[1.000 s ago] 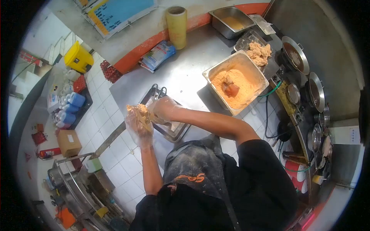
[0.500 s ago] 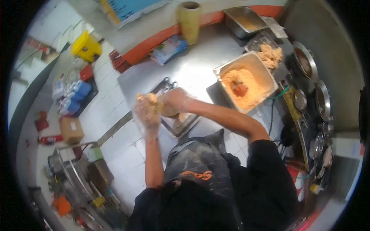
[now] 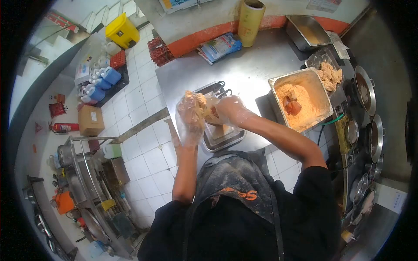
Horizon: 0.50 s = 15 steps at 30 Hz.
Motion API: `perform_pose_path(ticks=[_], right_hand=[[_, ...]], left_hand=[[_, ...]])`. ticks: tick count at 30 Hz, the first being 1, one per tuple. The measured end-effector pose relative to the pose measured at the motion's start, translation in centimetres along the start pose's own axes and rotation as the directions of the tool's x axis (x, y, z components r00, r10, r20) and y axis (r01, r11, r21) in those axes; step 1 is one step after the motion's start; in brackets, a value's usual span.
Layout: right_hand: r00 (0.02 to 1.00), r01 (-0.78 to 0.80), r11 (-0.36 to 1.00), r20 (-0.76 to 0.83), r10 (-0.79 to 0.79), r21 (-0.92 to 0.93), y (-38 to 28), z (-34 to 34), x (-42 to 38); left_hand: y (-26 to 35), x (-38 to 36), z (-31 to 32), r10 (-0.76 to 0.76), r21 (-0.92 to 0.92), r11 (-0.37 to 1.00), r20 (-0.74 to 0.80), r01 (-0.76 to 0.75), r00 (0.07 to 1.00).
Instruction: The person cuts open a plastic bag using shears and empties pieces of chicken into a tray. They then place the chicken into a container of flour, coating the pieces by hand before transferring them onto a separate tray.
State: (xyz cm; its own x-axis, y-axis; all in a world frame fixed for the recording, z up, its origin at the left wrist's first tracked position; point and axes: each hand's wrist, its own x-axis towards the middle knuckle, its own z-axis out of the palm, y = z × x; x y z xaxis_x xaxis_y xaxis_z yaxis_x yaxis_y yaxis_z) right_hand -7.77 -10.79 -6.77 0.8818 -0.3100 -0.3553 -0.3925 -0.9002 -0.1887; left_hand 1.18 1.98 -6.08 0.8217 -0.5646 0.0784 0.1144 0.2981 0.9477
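Observation:
Both my hands wear clear plastic gloves. My left hand (image 3: 190, 118) cups a pale orange breaded food piece (image 3: 197, 101), and my right hand (image 3: 228, 111) presses against the same piece from the right. They are held just above a small steel tray (image 3: 226, 138) at the front edge of the steel counter (image 3: 250, 69). To the right stands a deep steel pan of orange breading mix (image 3: 300, 99) with a reddish piece lying in it.
Coated pieces fill a clear container (image 3: 327, 73) at the back right, beside another steel pan (image 3: 308, 30). A yellow roll (image 3: 250, 16) and a packet (image 3: 220, 46) stand by the wall. Pots (image 3: 365, 91) line the right side. Tiled floor, a yellow bin (image 3: 123, 29) and racks lie left.
The view has swung, so everything sits further right and lower in the picture. Both hands stay together around the breaded piece over the tray.

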Motion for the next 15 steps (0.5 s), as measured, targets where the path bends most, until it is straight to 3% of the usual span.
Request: perform_pose_path(ticks=[1, 5, 7, 8, 9, 10, 14, 15], right_hand=[[0.999, -0.008, 1.0, -0.031, 0.007, -0.029, 0.3, 1.2, 0.3], [0.997, -0.051, 0.998, -0.059, 0.054, 0.046, 1.1, 2.6, 0.3], [0.997, -0.063, 0.974, -0.036, 0.073, 0.219, 1.5, 2.4, 0.0], [0.996, -0.067, 0.973, -0.037, 0.077, 0.219, 1.6, 2.8, -0.3], [0.989, -0.064, 0.94, -0.106, 0.105, 0.335, 1.5, 3.2, -0.6], [0.975, -0.048, 0.894, -0.172, 0.138, 0.445, 1.6, 3.5, -0.8], [0.992, -0.059, 0.892, -0.073, 0.102, 0.447, 1.7, 3.0, -1.6], [0.995, -0.085, 0.899, -0.005, 0.097, 0.429, 1.5, 1.9, -2.0]], left_hand=[[-0.5, -0.1, -0.1, 0.034, 0.141, 0.989, 0.02, -0.036, 0.999], [-3.2, -0.1, -0.9, 0.126, 0.243, 0.959, 0.093, -0.145, 0.988], [-3.5, 0.0, -0.1, 0.434, 0.498, 0.724, 0.208, -0.477, 0.877], [-3.0, -0.2, 0.4, 0.434, 0.495, 0.725, 0.211, -0.479, 0.876], [-2.4, -0.5, 0.9, 0.191, 0.268, 0.94, 0.094, -0.209, 0.977], [-1.7, -0.7, 1.3, -0.093, -0.006, 0.996, 0.05, 0.093, 0.994], [-0.7, -1.1, 1.3, -0.065, 0.138, 0.989, 0.055, 0.057, 0.996], [-1.6, -1.0, 0.9, 0.119, 0.311, 0.94, 0.096, -0.143, 0.988]])
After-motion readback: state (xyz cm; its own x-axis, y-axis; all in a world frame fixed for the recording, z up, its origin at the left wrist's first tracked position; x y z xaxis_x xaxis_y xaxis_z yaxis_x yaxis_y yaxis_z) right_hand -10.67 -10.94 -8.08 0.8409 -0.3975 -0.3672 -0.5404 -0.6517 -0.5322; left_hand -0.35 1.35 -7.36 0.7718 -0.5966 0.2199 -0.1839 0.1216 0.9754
